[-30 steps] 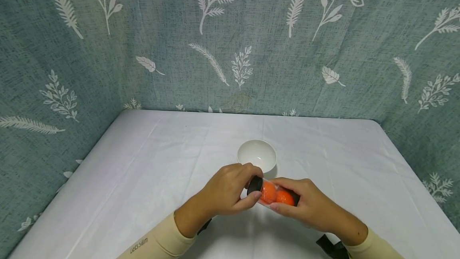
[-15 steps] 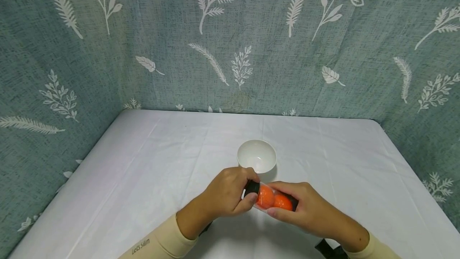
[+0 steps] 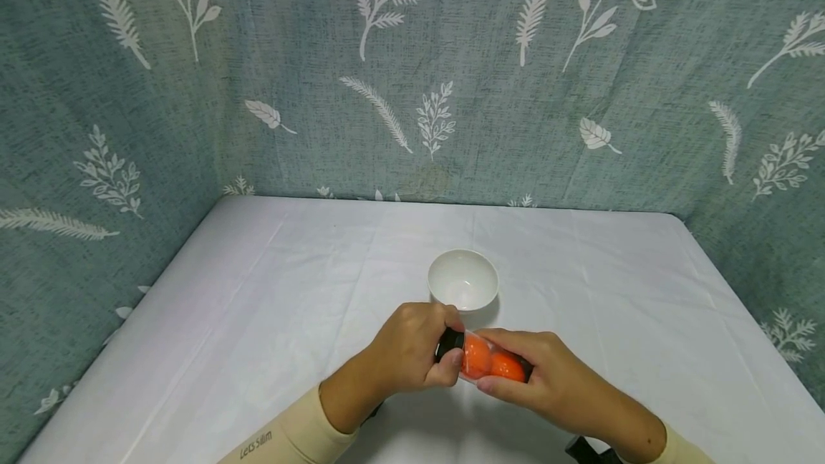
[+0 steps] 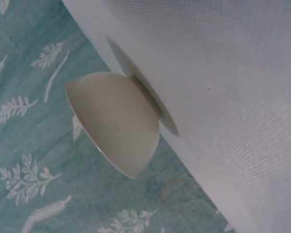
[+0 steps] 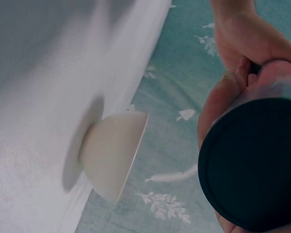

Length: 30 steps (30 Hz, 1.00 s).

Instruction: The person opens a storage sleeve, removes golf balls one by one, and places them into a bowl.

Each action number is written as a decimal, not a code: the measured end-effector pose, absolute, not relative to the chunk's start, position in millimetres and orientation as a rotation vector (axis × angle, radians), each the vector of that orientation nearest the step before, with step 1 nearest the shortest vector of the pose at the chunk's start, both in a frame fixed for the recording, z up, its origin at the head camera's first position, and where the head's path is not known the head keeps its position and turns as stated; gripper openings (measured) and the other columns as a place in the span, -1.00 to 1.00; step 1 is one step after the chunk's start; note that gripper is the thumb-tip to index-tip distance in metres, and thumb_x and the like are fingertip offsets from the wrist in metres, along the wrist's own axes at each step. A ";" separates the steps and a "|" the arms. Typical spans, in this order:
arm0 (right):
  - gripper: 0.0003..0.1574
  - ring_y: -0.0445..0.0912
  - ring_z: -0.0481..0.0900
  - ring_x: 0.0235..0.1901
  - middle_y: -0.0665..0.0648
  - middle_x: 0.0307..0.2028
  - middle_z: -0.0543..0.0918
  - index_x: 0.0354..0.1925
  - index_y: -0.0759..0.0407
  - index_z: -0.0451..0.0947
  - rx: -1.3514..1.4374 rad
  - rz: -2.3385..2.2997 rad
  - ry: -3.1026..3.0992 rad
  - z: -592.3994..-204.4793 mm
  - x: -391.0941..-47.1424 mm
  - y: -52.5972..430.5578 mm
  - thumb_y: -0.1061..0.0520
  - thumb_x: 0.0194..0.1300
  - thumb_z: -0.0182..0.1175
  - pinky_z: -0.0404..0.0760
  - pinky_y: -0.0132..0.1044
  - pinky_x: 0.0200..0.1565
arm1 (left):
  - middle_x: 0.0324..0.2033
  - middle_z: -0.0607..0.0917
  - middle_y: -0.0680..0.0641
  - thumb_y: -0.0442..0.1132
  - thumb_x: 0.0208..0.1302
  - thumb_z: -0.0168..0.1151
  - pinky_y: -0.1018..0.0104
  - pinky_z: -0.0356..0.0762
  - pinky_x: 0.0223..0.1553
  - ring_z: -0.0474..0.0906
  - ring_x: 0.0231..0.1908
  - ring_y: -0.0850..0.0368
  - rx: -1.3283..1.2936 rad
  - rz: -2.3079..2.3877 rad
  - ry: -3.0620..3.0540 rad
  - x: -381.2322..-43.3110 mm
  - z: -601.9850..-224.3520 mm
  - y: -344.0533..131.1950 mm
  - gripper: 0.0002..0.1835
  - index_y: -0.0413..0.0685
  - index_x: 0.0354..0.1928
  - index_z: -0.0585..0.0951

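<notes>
On the near side of the white bowl (image 3: 463, 280), the left hand (image 3: 412, 349) pinches the black cap (image 3: 449, 344) of a clear tube (image 3: 492, 361) that the right hand (image 3: 548, 374) grips; tilting the cap upward should best keep the orange balls (image 3: 477, 356) in.

The clear plastic tube (image 3: 488, 359) looks glossy, the tablecloth (image 3: 309, 292) matt.

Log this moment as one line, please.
left grip: holds black cap | right grip: holds clear tube | inside: two orange balls visible | white bowl: upright on table
</notes>
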State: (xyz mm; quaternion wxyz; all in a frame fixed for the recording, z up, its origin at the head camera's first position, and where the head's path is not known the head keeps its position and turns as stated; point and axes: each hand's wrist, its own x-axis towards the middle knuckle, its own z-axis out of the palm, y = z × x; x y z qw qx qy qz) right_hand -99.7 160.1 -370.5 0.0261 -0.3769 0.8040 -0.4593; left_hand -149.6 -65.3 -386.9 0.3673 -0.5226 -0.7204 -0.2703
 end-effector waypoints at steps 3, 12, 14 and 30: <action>-0.56 -0.32 0.58 -0.34 -0.10 -0.24 0.67 0.16 -0.03 0.57 -1.138 -1.412 2.518 -370.5 -99.2 158.7 0.09 0.33 0.33 0.64 -0.40 -0.36 | -0.61 0.58 0.07 0.05 0.49 -0.39 0.69 0.33 -0.57 0.38 -0.69 0.33 -1.324 -0.739 -1.911 -148.3 -386.7 -65.3 -0.56 -0.10 -0.28 0.39; -0.56 -0.34 0.58 -0.35 -0.11 -0.22 0.71 0.13 0.01 0.61 -1.057 -1.379 2.665 -374.3 -97.9 154.3 0.03 0.30 0.36 0.65 -0.41 -0.37 | -0.69 0.54 0.09 0.05 0.51 -0.32 0.71 0.24 -0.60 0.32 -0.71 0.38 -1.227 -0.843 -2.044 -144.4 -385.1 -63.4 -0.59 -0.09 -0.28 0.40; -0.55 -0.34 0.58 -0.33 -0.11 -0.19 0.72 0.13 0.02 0.61 -1.053 -1.382 2.692 -375.5 -97.5 153.3 0.03 0.29 0.37 0.66 -0.41 -0.35 | -0.68 0.53 0.09 0.04 0.51 -0.31 0.71 0.22 -0.61 0.31 -0.70 0.39 -1.205 -0.863 -2.079 -143.8 -385.4 -63.0 -0.60 -0.09 -0.27 0.39; -0.38 -0.31 0.60 -0.26 -0.08 -0.06 0.73 0.21 -0.05 0.58 -1.071 -1.239 2.978 -379.3 -100.9 152.3 -0.08 0.20 0.44 0.67 -0.46 -0.28 | -0.59 0.51 0.10 -0.18 0.33 -0.01 0.64 0.36 -0.58 0.31 -0.62 0.40 -0.986 -1.111 -2.370 -137.2 -380.9 -61.0 -0.83 -0.10 -0.13 0.36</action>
